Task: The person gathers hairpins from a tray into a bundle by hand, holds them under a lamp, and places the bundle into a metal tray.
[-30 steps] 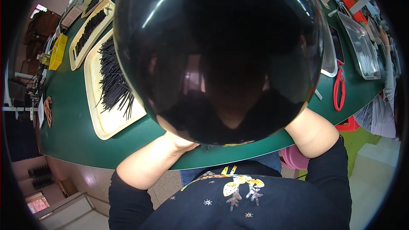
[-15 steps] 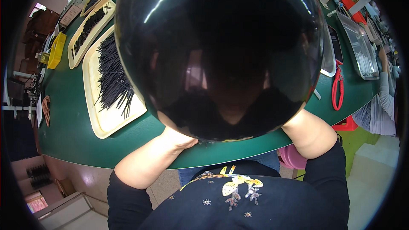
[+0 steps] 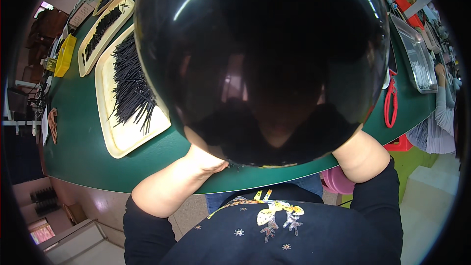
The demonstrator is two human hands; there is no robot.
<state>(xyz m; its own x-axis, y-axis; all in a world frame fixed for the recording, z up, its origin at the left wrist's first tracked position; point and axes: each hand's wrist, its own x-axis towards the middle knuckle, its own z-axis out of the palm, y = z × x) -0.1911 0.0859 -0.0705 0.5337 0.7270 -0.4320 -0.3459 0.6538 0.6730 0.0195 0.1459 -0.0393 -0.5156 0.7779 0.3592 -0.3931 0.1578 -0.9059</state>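
Note:
A large, glossy black rounded thing (image 3: 260, 68) fills the middle of the view and hides most of both hands. My left hand (image 3: 210, 161) reaches under its lower left edge, with only its heel and side showing near the table's front. On the other side, my right hand goes behind the lower right edge, and just the wrist (image 3: 354, 143) shows. The fingers of both hands are covered, so what they hold or touch cannot be seen. Nearest my left hand stands a cream tray (image 3: 109, 132) with a heap of thin black sticks (image 3: 130, 86).
Further left on the green table (image 3: 73, 132) are a narrower cream tray (image 3: 87, 68) of black pieces and a yellow bin (image 3: 65, 58). At the right lie a red loop-shaped handle (image 3: 390, 104) and a clear tray (image 3: 429, 87) holding pale pieces. Other people sit at the far edges.
The black rounded thing looks slightly larger and reaches further right, covering more of the items there. My forearms stay in nearly the same place, the right one shifting slightly right.

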